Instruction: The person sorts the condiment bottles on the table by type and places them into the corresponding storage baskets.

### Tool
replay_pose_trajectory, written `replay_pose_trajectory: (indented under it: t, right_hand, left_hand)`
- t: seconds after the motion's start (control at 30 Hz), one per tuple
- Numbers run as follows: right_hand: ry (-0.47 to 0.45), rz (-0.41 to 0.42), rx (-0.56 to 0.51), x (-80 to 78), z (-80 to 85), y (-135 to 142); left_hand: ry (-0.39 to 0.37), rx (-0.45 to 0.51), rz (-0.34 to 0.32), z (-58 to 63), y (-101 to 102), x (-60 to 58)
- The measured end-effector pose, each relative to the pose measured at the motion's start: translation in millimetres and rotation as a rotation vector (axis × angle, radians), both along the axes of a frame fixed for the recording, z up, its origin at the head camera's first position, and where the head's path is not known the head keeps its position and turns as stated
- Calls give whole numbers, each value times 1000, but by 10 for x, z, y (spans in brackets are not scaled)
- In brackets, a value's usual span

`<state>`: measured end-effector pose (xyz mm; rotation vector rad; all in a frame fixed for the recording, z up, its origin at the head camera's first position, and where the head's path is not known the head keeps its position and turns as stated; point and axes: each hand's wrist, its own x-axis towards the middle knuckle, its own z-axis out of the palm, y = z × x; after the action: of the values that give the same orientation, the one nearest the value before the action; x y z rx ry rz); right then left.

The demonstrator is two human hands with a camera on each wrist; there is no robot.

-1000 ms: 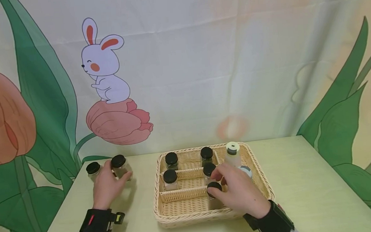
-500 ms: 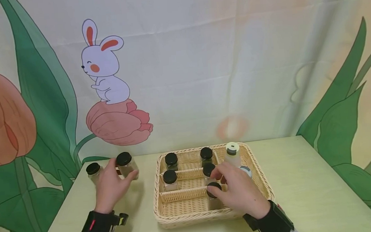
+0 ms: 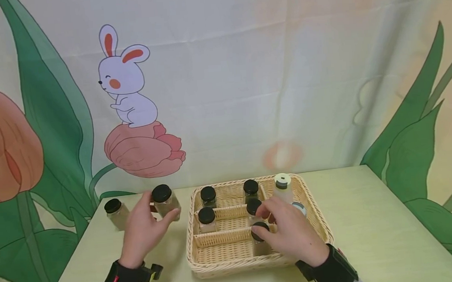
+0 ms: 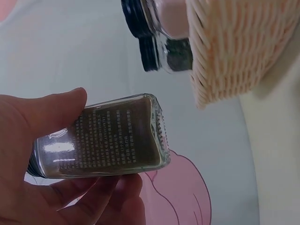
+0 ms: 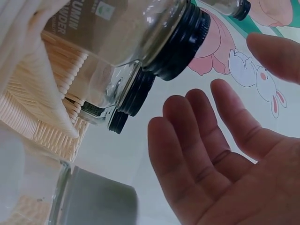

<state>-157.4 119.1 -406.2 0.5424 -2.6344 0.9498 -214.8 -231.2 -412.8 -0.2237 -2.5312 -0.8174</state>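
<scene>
My left hand point(image 3: 143, 229) grips a glass spice jar point(image 3: 168, 206) with a black lid, left of the wicker basket point(image 3: 219, 270). In the left wrist view that spice jar point(image 4: 101, 140) holds brown powder, with small print on its side, between thumb and fingers. Over the basket's front right, my right hand point(image 3: 295, 234) hovers with fingers spread, holding nothing. Just below it stands a jar labelled cumin powder point(image 5: 112, 26), its black lid near the fingers but apart from them in the right wrist view. Another black-lidded jar point(image 3: 118, 218) stands on the table behind the left hand.
Wicker dividers point(image 3: 225, 237) split the basket into compartments holding several black-lidded jars point(image 3: 207, 216). On its right side stand a pale-capped bottle point(image 3: 284, 191) and a container with a grey lid point(image 5: 101, 197). A printed cloth point(image 3: 222, 93) hangs behind the table.
My left hand has carried the spice jar rightward, away from the other jar and nearer to the basket. The right hand has stayed in place.
</scene>
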Motion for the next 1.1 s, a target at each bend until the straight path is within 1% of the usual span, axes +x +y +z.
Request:
replay_pose_trajectory:
  t: [0.17,0.33,0.5,0.7,0.8,0.97,1.1]
  right_hand:
    - [5,2,-7,4,13,-6]
    - [2,4,-17,11,25,-11]
    - [5,2,-27,23,33,-18]
    - [30,0,-38,33,39,-23]
    - [45,8,-46,32,41,-27]
    - [57,18,-58,37,53,-34]
    - [54,11,-58,45,70,-42]
  left_hand:
    - [2,10,-41,52,97,72]
    - [-12,8,-65,75,189,136]
    - [-11,-3,-77,80,274,189]
    - [0,1,-116,52,385,242]
    - [9,0,-119,41,434,264]
    - [16,-15,-122,54,498,316]
    - [22,-20,-142,67,538,350]
